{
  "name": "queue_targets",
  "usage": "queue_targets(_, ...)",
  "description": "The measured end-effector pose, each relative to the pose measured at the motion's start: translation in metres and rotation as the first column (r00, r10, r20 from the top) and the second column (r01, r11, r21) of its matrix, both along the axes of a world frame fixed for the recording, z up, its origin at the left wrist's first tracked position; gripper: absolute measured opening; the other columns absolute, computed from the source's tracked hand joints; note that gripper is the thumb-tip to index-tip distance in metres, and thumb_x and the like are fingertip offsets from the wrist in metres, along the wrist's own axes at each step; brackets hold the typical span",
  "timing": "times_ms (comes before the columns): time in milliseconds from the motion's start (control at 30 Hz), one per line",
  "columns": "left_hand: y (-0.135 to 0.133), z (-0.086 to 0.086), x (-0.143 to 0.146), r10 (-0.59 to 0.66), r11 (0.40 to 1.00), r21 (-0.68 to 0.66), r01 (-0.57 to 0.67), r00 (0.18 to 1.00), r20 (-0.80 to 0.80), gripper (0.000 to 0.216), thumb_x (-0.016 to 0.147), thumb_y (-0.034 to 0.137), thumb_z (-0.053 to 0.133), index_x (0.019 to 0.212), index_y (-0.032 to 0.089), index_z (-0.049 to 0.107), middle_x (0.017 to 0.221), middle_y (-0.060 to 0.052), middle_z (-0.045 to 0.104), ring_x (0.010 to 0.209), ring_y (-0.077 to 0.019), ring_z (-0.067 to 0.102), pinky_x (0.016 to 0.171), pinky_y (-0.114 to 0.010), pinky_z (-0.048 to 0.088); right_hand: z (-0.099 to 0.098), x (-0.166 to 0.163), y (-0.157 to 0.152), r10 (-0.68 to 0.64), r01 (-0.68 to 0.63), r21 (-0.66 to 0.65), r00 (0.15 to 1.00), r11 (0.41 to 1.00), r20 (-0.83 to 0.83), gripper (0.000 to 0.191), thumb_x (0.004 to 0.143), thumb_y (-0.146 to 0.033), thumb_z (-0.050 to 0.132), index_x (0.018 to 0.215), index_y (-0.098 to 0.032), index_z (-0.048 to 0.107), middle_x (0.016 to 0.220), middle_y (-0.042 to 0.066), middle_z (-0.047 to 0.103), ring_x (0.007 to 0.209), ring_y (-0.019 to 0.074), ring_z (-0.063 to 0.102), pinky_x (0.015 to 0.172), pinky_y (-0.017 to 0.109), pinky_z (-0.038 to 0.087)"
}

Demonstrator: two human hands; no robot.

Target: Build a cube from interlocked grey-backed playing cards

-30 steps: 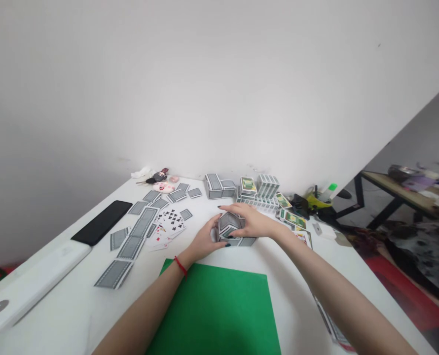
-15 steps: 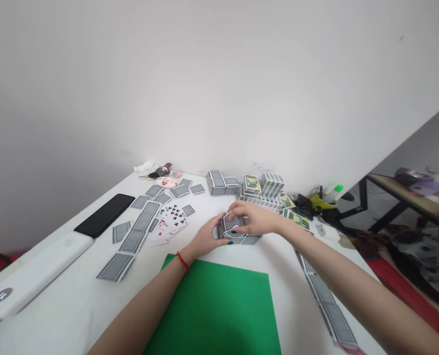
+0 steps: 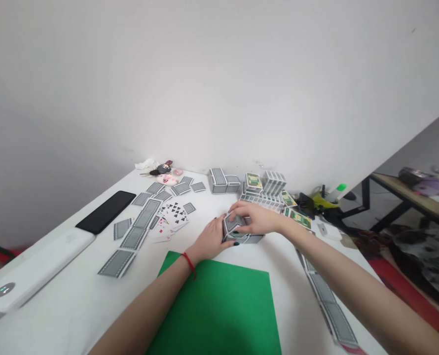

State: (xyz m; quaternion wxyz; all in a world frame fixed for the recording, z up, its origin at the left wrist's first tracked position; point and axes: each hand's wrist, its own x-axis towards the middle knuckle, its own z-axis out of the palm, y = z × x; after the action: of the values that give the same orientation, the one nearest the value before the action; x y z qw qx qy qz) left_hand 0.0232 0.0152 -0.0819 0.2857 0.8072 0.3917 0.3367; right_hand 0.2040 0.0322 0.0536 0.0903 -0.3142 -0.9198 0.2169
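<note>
A small block (image 3: 235, 224) made of folded playing cards with grey patterned backs stands on the white table. My left hand (image 3: 210, 238) grips its left side, thumb along the front and fingers behind. From above, my right hand (image 3: 257, 218) has its fingers curled over the top of the same block and hides part of it. A lower row of grey card pieces (image 3: 254, 239) lies against the block beneath my right hand. Just in front of my wrists is a flat green board (image 3: 223, 301).
Near the wall stand a grey card block (image 3: 218, 180) and stacked striped blocks (image 3: 274, 183). Loose face-up cards (image 3: 173, 215), long grey card strips (image 3: 141, 224), a black phone (image 3: 105, 212) and a white device (image 3: 38, 268) lie to the left. Another strip (image 3: 328, 305) runs along the right edge.
My left hand has shifted slightly right and flattened closer against the side of the card block. My right hand stays over the top. The view has moved a little.
</note>
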Motion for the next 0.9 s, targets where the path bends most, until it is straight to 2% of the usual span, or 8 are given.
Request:
queue_targets(233,0.001,-0.003,-0.001,0.036,0.999,-0.02,-0.036,0.999,-0.007,0.071,0.065,0.042,0.071,0.123,0.015,0.039,0.122,-0.016,0.05,0.115,-0.0374,0.046,0.097,-0.053,0.034,0.004,-0.002,-0.002,-0.011,0.01,0.017,0.999,1.0,0.051,0.023,0.071,-0.021,0.066,0.094,-0.019,0.068,0.109,0.008,0.057,0.097,0.0197,0.058,0.088,0.033,0.044)
queue_targets(400,0.002,-0.002,-0.001,0.028,1.0,-0.002,-0.028,0.998,-0.057,0.068,0.065,0.042,0.071,0.12,0.016,0.04,0.119,-0.015,0.05,0.112,-0.0351,0.048,0.096,-0.051,0.036,0.004,-0.007,-0.002,-0.009,0.006,0.03,0.996,1.0,0.09,0.022,0.071,-0.02,0.065,0.092,-0.02,0.069,0.11,0.008,0.059,0.096,0.0205,0.06,0.089,0.034,0.044)
queue_targets(467,0.002,-0.002,-0.001,0.028,1.0,0.015,-0.026,0.996,-0.081,0.065,0.066,0.043,0.071,0.118,0.017,0.042,0.117,-0.014,0.051,0.111,-0.0342,0.049,0.096,-0.05,0.036,0.003,-0.009,-0.002,0.0,-0.002,0.018,0.995,1.0,0.098,0.018,0.072,-0.02,0.064,0.089,-0.021,0.07,0.111,0.008,0.06,0.105,0.0228,0.057,0.091,0.035,0.043)
queue_targets(567,0.003,-0.003,-0.001,0.024,0.999,0.04,-0.021,0.996,-0.083,0.059,0.068,0.046,0.068,0.114,0.018,0.045,0.114,-0.012,0.052,0.11,-0.0337,0.05,0.095,-0.05,0.037,-0.001,-0.012,-0.003,0.008,-0.007,-0.012,0.996,1.0,0.087,0.012,0.074,-0.018,0.061,0.082,-0.021,0.07,0.113,0.008,0.061,0.123,0.0251,0.044,0.092,0.036,0.042)
queue_targets(633,0.003,-0.003,-0.001,0.017,0.999,0.051,-0.013,0.997,-0.075,0.055,0.069,0.046,0.067,0.112,0.019,0.046,0.113,-0.011,0.053,0.11,-0.0337,0.049,0.096,-0.05,0.036,-0.004,-0.014,-0.005,0.011,-0.01,-0.017,0.997,1.0,0.078,0.01,0.073,-0.016,0.06,0.077,-0.02,0.068,0.119,0.008,0.058,0.127,0.0247,0.04,0.091,0.034,0.043)
queue_targets(733,0.004,-0.003,-0.001,0.014,0.998,0.055,-0.009,0.996,-0.085,0.054,0.069,0.045,0.068,0.111,0.018,0.047,0.111,-0.012,0.054,0.111,-0.0344,0.048,0.096,-0.05,0.035,-0.006,-0.017,-0.006,0.031,-0.03,-0.01,0.996,1.0,0.081,0.009,0.073,-0.013,0.059,0.071,-0.019,0.066,0.125,0.01,0.052,0.126,0.0245,0.041,0.087,0.034,0.045)
queue_targets(900,0.005,-0.004,-0.001,0.012,0.999,0.04,-0.01,0.998,-0.06,0.052,0.068,0.046,0.068,0.107,0.017,0.051,0.107,-0.012,0.056,0.104,-0.0341,0.052,0.091,-0.048,0.039,-0.001,-0.024,-0.006,0.061,-0.069,0.045,0.985,0.997,0.161,0.011,0.071,-0.012,0.061,0.063,-0.017,0.065,0.12,0.012,0.054,0.117,0.0272,0.047,0.089,0.038,0.043)
